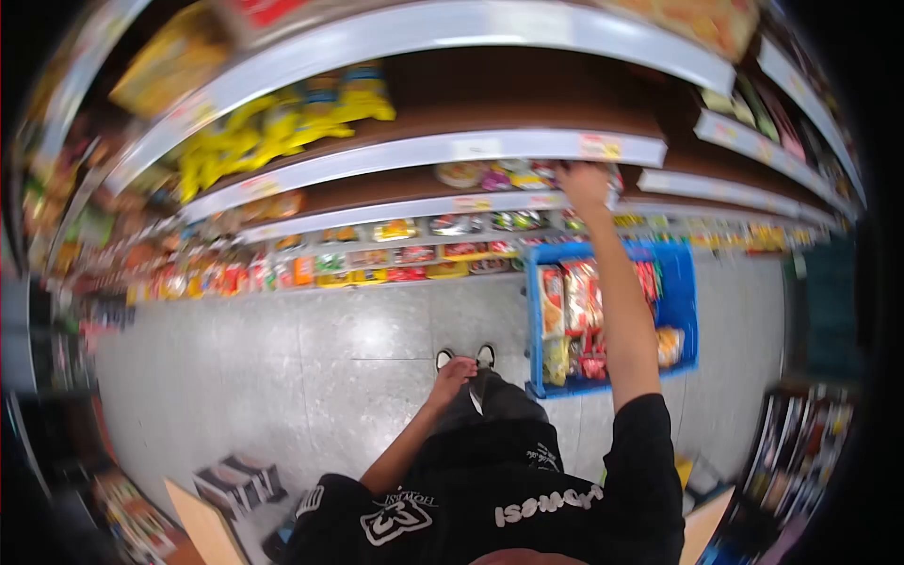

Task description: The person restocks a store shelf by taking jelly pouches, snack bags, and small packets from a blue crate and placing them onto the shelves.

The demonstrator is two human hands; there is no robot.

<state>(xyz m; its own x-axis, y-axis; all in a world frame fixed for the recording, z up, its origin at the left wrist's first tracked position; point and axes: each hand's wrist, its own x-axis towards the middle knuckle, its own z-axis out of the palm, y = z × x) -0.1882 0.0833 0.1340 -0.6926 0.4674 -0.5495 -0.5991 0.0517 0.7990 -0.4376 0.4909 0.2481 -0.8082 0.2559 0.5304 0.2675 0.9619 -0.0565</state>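
My right arm stretches forward over the blue bin. My right hand (pixel 586 184) is at the front of a middle shelf, beside small bagged goods (pixel 523 176); its fingertips are blurred, so whether they hold anything cannot be made out. In front of my body hangs my left hand (pixel 457 370), holding nothing, its fingers loosely stretched out. The blue bin (pixel 695 311) stands on the floor to my right. Inside it lie red-and-white packets (pixel 582 292), a yellowish bag (pixel 556 361) and an orange-and-white bag (pixel 669 346).
Yellow bags (pixel 282 122) fill the left of an upper shelf (pixel 424 151). Lower shelves hold rows of colourful packets (pixel 410 254). Grey tiled floor (pixel 367 325) lies around my feet. Striped boxes (pixel 240 485) stand behind me on the left, and another shelf rack (pixel 800 433) on the right.
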